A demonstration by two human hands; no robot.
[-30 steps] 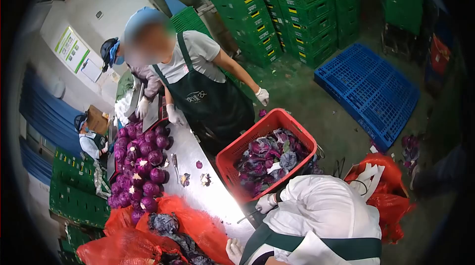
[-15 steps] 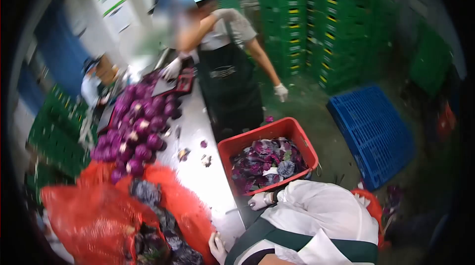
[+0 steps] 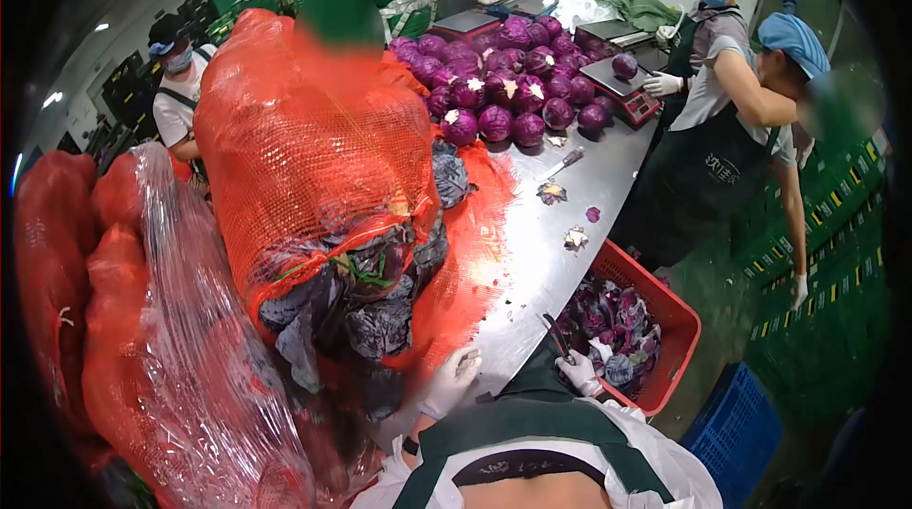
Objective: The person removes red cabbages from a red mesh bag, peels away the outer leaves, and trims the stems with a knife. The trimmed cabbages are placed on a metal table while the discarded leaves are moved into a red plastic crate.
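My left hand (image 3: 453, 383), in a white glove, is at the near edge of the metal table (image 3: 532, 267), beside the red mesh. It looks empty, its fingers loosely bent and partly apart. My right hand (image 3: 579, 374), also gloved, is closed around a knife (image 3: 557, 336) that points up and away over the near side of a red crate (image 3: 686, 319). Purple trimmed leaves (image 3: 622, 314) fill part of that crate. To the left of my hands, dark-leaved cabbages (image 3: 380, 326) spill from the mouth of a large red mesh bag (image 3: 313, 143).
Trimmed purple cabbages (image 3: 496, 122) are heaped at the table's far end, near a scale (image 3: 622, 81). Another knife (image 3: 562, 163) and scraps (image 3: 576, 238) lie on the table. Co-workers (image 3: 722, 167) stand opposite. Full mesh sacks (image 3: 123, 300) crowd the left; a blue pallet (image 3: 731, 433) lies right.
My view has swung left, bringing the big mesh bag and sacks into full view. My right hand still holds the knife, now pointing upward. The left hand stays near the table edge.
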